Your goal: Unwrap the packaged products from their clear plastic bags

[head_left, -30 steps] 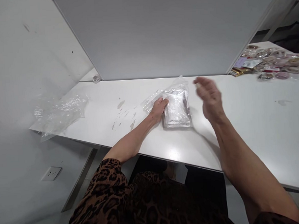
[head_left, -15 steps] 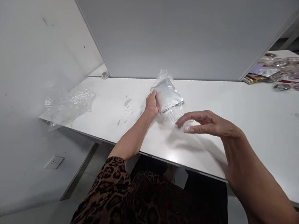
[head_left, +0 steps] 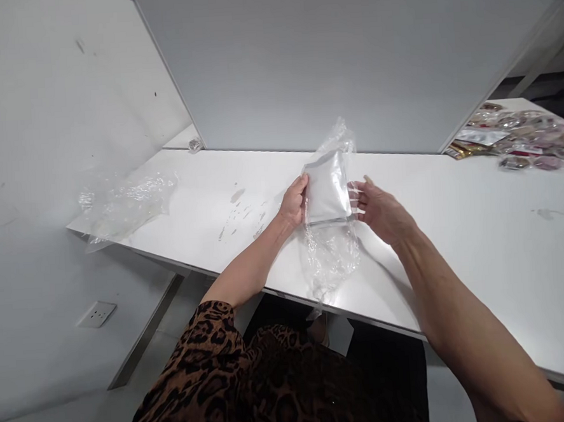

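A flat silver pouch [head_left: 327, 186] is inside a clear plastic bag [head_left: 333, 255], held up over the white table. The bag's loose lower end hangs crumpled toward the table's front edge, and its top sticks up above the pouch. My left hand [head_left: 295, 200] is closed on the pouch's left edge, thumb in front and the other fingers hidden behind. At the right edge, my right hand [head_left: 380, 211] is open, its fingers apart and their tips at or just behind the clear film. Whether they press on the film I cannot tell.
Crumpled clear plastic bags [head_left: 129, 204] lie at the table's left end by the wall. Several packaged items [head_left: 530, 135] are heaped at the far right, beyond a grey upright panel [head_left: 311, 63]. The white table [head_left: 469, 238] runs along that panel. A small clear packet [head_left: 195, 144] sits by its left edge.
My right hand has moved up and away from the bag's lower end to the pouch's right side. The pouch has turned more upright, and the bag's lower end now hangs down.
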The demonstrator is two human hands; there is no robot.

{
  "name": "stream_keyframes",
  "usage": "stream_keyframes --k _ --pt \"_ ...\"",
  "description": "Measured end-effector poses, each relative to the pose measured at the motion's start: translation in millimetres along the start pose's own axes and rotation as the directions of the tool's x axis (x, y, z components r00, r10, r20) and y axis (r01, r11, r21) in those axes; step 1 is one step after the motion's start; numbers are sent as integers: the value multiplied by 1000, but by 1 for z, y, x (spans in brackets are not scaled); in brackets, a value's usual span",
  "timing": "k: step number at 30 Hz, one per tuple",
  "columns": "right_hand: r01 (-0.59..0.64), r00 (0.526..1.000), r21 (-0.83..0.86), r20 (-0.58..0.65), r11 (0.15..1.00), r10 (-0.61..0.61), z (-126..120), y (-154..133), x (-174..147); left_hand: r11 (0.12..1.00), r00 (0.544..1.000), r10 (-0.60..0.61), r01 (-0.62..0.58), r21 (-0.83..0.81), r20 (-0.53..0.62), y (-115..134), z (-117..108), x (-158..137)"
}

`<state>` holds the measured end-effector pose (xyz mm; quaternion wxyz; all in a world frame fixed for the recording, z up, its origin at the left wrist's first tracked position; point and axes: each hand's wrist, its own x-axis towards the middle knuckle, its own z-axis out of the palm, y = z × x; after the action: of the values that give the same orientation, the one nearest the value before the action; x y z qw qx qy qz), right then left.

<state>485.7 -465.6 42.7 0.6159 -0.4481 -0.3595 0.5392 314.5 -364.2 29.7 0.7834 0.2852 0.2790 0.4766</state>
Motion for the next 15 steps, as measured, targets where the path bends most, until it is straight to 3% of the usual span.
stream_keyframes --k 2,6,11,15 --pt "-18 999 26 42 999 17 7 8 -1 1000 999 -15 14 14 32 -8 2 -3" --pt "98 993 127 -71 987 -90 14 13 -4 989 989 -145 145 -27 16 -17 3 -4" --pt "169 980 66 -118 983 -160 17 9 -5 964 966 -245 252 -81 85 -23 7 -6" --pt "283 941 25 -200 959 -272 17 1 -9 947 946 -313 317 -45 82 -29 12 -11"
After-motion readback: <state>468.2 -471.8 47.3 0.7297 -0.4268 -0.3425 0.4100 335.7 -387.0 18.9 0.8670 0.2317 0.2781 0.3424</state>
